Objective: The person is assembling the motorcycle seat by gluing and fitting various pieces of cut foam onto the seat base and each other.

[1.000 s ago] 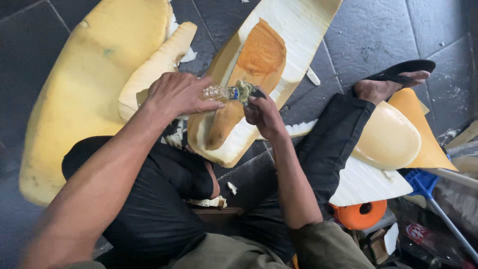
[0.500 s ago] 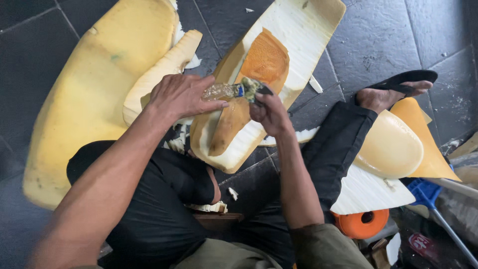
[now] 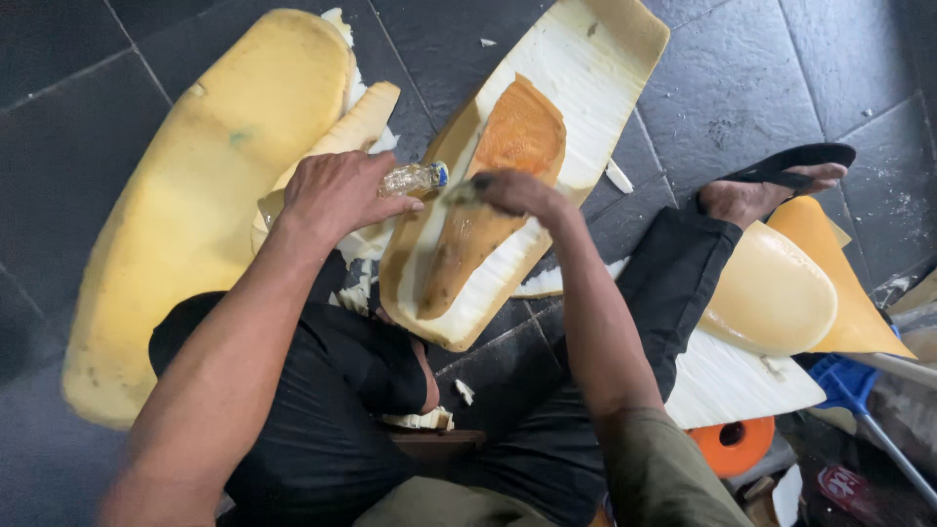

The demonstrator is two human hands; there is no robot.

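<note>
Overhead, left hand (image 3: 337, 195) grips a clear bottle (image 3: 412, 179), contents unclear; right hand (image 3: 517, 192) clutches a dark tool (image 3: 464, 190).

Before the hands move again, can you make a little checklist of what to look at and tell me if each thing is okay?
1. Left hand has a firm hold on the bottle: ok.
2. Bottle tip points toward the foam piece: ok.
3. Right hand holds a tool: cannot tell, only a dark bit shows.
4. Foam piece rests steady between the knees: ok.
5. Orange patch lies flat on the foam: ok.
6. Bottle has liquid left: cannot tell.
</note>
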